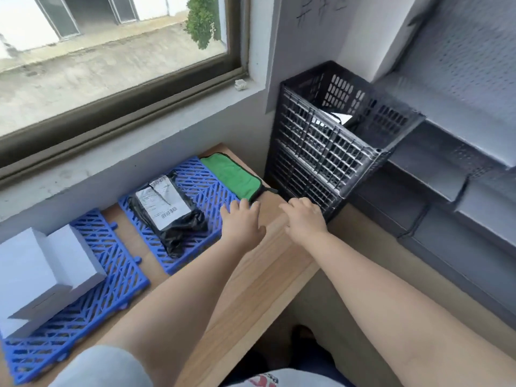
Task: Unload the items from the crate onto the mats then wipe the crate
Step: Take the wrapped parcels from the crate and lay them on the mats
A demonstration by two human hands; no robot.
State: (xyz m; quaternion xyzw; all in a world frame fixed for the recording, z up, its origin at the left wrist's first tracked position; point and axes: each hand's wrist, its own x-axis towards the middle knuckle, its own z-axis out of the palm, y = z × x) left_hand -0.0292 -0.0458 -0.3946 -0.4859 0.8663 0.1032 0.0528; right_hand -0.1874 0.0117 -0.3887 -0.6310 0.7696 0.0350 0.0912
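Black plastic: the crate (332, 141) stands at the far right end of the wooden bench (251, 289), tight in the corner by the wall; its lattice walls look stiff and light.
Contents: at least one dark parcel with a white label (339, 118) lies inside, near the far wall; what else is in there is hidden.
Mats: two blue grid mats; the near-left mat (117, 275) carries two white boxes (42, 272), the middle mat (206, 180) carries a black bagged parcel (167, 210).
Cloth: a green cloth (234, 174) lies flat between the middle mat and the crate, soft and limp.
Left hand (241, 222): open, fingers spread, empty, over the bench at the mat's right edge.
Right hand (304, 216): fingers loosely curled, empty, just beside the crate's near bottom corner; contact cannot be told.
Handling: the parcel inside is probably light and slick in its film; I would pinch it at an edge or scoop beneath it.
Grip on crate: the top rim or the lattice bars should take fingers well.
Room: wall and shelving hem the crate far and right; free bench lies only near and left, so lifting out goes up and leftward.
Space left: the right part of the middle mat is bare.
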